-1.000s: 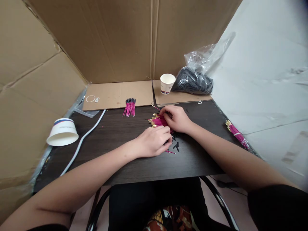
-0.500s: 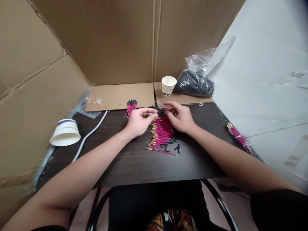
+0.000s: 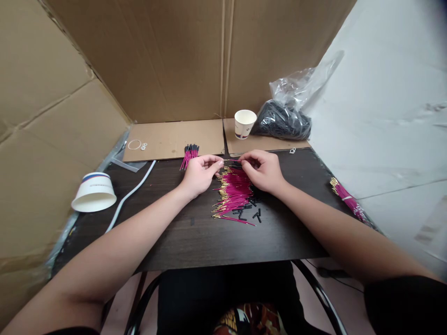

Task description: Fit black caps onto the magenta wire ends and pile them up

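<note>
A thin magenta wire [image 3: 234, 160] with a gold end stretches level between my hands. My right hand [image 3: 261, 170] pinches its right part. My left hand [image 3: 200, 175] is closed at the gold end; whatever lies between its fingertips is too small to make out. Below them a pile of magenta wires [image 3: 236, 188] with gold tips on the left covers the dark table. Short black sleeves [image 3: 241, 215] are scattered at its lower right. Behind my left hand lies a bunch of magenta wires with black ends [image 3: 191, 151].
A paper cup [image 3: 245, 124] and a plastic bag of black pieces [image 3: 282, 120] stand at the back right. At the left are a tipped paper bowl [image 3: 93, 192] and a white cable [image 3: 131, 194]. A tied wire bundle [image 3: 347, 198] lies on the right edge.
The wire in my right hand has swung from slanting up to level, its gold end now at my left fingertips. My left hand has moved slightly left and its fingers have closed.
</note>
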Available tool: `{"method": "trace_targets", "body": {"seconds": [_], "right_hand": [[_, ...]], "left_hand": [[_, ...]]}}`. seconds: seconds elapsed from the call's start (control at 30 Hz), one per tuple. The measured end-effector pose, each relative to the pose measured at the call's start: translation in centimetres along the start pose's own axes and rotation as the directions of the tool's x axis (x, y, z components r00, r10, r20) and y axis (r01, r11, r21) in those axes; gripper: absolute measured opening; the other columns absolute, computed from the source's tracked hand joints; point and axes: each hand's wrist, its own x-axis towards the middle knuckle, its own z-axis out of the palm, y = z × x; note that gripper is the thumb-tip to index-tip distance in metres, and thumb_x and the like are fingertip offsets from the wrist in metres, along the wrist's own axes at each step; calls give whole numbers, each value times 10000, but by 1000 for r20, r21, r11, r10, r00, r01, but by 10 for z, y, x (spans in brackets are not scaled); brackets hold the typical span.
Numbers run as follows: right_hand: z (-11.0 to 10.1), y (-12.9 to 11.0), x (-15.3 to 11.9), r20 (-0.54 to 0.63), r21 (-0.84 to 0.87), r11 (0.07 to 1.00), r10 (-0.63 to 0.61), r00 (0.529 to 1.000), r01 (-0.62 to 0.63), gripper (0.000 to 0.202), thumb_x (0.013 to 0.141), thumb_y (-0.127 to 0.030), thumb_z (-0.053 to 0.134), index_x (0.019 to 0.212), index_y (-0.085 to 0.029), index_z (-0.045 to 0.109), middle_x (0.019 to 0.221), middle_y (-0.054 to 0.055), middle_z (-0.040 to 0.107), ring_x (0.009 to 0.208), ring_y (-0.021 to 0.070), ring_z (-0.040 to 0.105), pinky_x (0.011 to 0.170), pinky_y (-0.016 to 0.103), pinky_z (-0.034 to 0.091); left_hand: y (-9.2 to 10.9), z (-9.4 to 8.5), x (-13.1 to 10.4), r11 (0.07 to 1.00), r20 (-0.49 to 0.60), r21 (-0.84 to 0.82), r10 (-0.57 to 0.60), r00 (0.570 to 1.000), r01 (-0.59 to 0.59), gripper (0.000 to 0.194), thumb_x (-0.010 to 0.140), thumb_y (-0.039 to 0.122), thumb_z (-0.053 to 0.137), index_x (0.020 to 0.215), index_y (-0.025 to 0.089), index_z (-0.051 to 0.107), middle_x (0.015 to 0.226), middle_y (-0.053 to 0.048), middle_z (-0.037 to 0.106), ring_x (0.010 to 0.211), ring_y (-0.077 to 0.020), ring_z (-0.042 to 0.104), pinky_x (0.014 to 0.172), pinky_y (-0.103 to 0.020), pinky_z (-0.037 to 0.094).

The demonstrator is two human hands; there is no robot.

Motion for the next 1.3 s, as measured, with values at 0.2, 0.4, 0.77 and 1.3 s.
{"method": "trace_targets", "body": {"seconds": [0.2, 0.4, 0.77, 1.3], "right_hand": [[0, 0, 0, 2, -32, 999, -8, 1000, 8, 137, 891, -182, 666, 869, -199, 800, 747, 27, 727, 619, 168, 588, 659, 325, 494], [0, 1, -1, 7, -49, 998, -35, 999, 36, 140, 894, -161, 665, 876, -194, 800, 750, 27, 723, 628, 168, 597, 663, 323, 486], [0, 1, 0, 35, -71, 995, -67, 997, 69, 138, 891, -151, 658, 865, -189, 789, 744, 23, 713, 637, 163, 599, 676, 317, 481], [-2, 0, -1, 99, 8, 991, -137, 986, 137, 148, 980, -187, 662, 919, -179, 796, 790, 34, 693, 679, 160, 608, 661, 323, 462]], "left_hand": [[0, -1, 0, 1000, -2, -6, -5, 1000, 5, 390, 836, 427, 928, 1031, 109, 816, 960, -114, 795, 716, -140, 661, 754, -331, 604], [0, 1, 0, 1000, -7, -1, -1, 1000, 1, 333, 862, 374, 905, 1044, 107, 826, 975, -124, 807, 724, -143, 668, 749, -327, 602], [2, 2, -1, 1000, -10, 17, 15, 1000, -15, 279, 859, 334, 889, 1029, 117, 844, 943, -108, 808, 720, -144, 657, 746, -325, 594], [0, 6, -4, 989, 8, 103, 105, 994, -105, 188, 869, 280, 879, 993, 139, 867, 923, -107, 822, 820, -198, 742, 895, -403, 660]]}}
